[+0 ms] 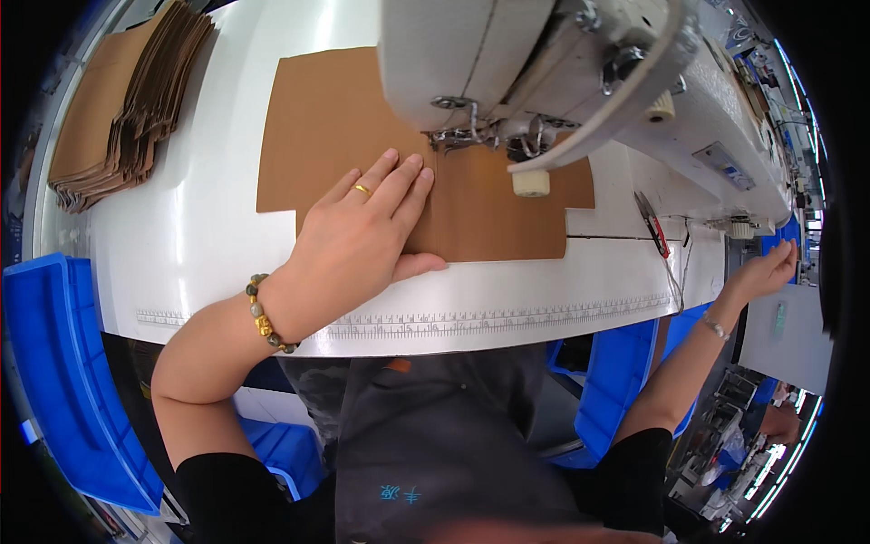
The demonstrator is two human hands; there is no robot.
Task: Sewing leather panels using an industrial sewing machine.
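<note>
A brown sheet of leather-like material point(494, 213), with notched corners, lies flat on the white sewing table. My left hand point(367, 218) is pressed flat on it, fingers stretched out and thumb apart, just left of the needle area. The sewing machine point(471, 72) stands over the sheet, its presser foot point(449, 140) close to my left fingertips. The machine head covers the sheet's far right part. My right hand point(768, 270) is raised off the table's right end, near the machine's far right side. Its fingers are curled together; whatever may be in them is hidden.
Stacked brown pieces point(113, 109) sit at the far left. Red-handled thread snips point(651, 222) lie right of the sheet. A printed ruler strip point(435, 324) follows the table's front edge. Blue bins stand at the left point(72, 381) and below the table's right side point(621, 372).
</note>
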